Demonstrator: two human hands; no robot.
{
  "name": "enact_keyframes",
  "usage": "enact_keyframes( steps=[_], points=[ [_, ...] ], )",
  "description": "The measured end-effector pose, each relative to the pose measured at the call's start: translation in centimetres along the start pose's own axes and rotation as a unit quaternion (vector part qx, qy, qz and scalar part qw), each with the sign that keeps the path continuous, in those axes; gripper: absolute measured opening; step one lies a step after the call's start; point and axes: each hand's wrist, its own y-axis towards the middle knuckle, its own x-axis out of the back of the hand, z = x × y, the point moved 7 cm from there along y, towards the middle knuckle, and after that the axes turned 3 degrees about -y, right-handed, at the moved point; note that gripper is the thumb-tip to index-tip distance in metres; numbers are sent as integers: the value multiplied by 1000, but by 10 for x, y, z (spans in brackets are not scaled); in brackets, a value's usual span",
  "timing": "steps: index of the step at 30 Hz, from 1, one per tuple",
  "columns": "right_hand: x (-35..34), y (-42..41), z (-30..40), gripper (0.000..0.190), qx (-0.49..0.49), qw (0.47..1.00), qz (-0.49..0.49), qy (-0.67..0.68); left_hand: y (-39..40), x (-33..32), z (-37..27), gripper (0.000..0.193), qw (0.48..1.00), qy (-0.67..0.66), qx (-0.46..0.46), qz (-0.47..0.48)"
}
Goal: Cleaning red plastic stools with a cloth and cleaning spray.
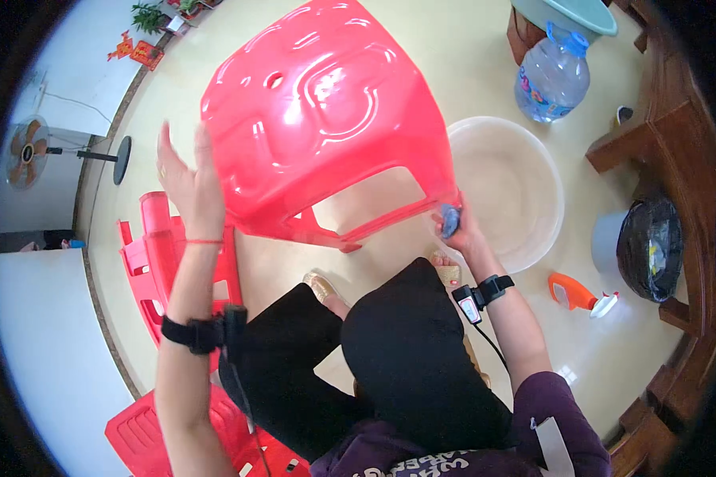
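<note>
A glossy red plastic stool (346, 119) is tilted in front of me, its moulded seat facing up. My right hand (466, 229) is at the stool's right lower corner, with a crumpled blue cloth (450, 220) in its fingers. Whether it also grips the leg is hard to tell. At the seat's left edge my left hand (194, 191) is raised and slightly blurred, fingers apart and nothing in it. A translucent plastic basin (546, 197) stands on the floor just beyond my right hand.
More red stools (161, 250) stand on the left. To the right are an orange spray bottle (573, 291), a bin with a black bag (641, 250), a large water bottle (552, 77) and dark wooden furniture (686, 149). A pedestal fan (28, 152) is at far left.
</note>
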Motion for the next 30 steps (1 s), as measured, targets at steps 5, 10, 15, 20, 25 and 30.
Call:
enact_keyframes(
  steps=[5,10,15,20,25,30],
  points=[
    [34,25,19,52,32,998,-24,42,-89,-25,93,68,756,-377,515,143],
    [17,24,24,50,45,997,34,47,-106,-46,68,67,697,-506,494,119],
    [10,27,29,44,26,1000,3,-3,-89,-43,66,65,747,-513,393,155],
    [7,30,16,40,44,998,32,-8,-90,-47,67,84,775,-487,357,183],
    [6,34,34,35,63,996,52,44,-85,-53,53,75,776,-505,330,182],
    [-50,-17,55,37,104,993,49,35,-64,-37,31,66,765,-570,283,102]
  ],
)
